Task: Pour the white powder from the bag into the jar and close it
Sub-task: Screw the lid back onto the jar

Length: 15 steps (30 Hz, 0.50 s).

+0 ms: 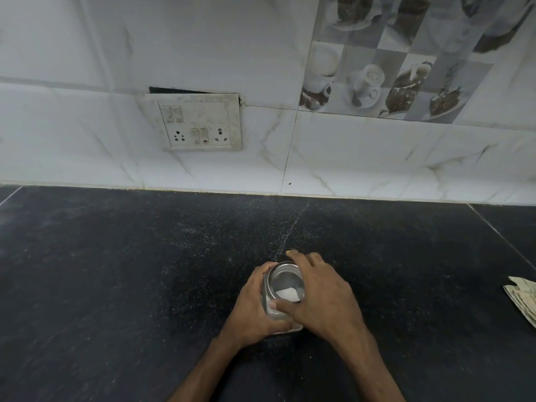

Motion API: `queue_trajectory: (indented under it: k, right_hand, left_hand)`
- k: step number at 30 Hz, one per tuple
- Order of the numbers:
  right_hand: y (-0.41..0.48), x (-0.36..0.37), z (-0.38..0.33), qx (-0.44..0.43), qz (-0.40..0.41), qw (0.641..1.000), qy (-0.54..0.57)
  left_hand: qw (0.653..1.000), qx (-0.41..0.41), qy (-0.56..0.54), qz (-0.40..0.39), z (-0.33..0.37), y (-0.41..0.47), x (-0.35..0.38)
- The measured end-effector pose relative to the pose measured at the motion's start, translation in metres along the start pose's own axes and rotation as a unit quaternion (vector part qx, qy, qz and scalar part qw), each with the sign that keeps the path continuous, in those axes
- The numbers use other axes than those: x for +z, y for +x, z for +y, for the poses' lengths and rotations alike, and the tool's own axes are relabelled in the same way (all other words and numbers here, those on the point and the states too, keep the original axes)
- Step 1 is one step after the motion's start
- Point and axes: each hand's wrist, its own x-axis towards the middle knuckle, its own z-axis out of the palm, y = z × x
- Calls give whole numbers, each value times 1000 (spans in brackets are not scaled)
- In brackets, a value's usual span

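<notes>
Dark stone counter [116,285] below tiled wall [348,158] with switchboard [197,123]. Crumpled packet [522,303] at right edge. Left hand [255,309] wraps clear jar [285,278] standing mid-counter; right hand [322,294] grips its rim, thumb across front. White powder [287,294] inside.

No writing is legible on the jar [285,285], switch plate [197,123] or crumpled packet [522,300].

On my feed I count two hands, one left hand [252,303] and one right hand [322,294]. There is one glass jar [285,281] with one heap of white powder [287,294] in it. One switch plate [200,123] carries two sockets [177,136]. One crumpled paper [522,300] lies on the one desk [116,271].
</notes>
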Motion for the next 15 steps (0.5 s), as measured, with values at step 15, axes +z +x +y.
queue_trajectory:
  k: [15]
  right_hand:
    - [-6, -1, 0, -47, -25, 998, 35]
  left_hand:
    - [1000, 6, 0, 4, 3, 1, 0]
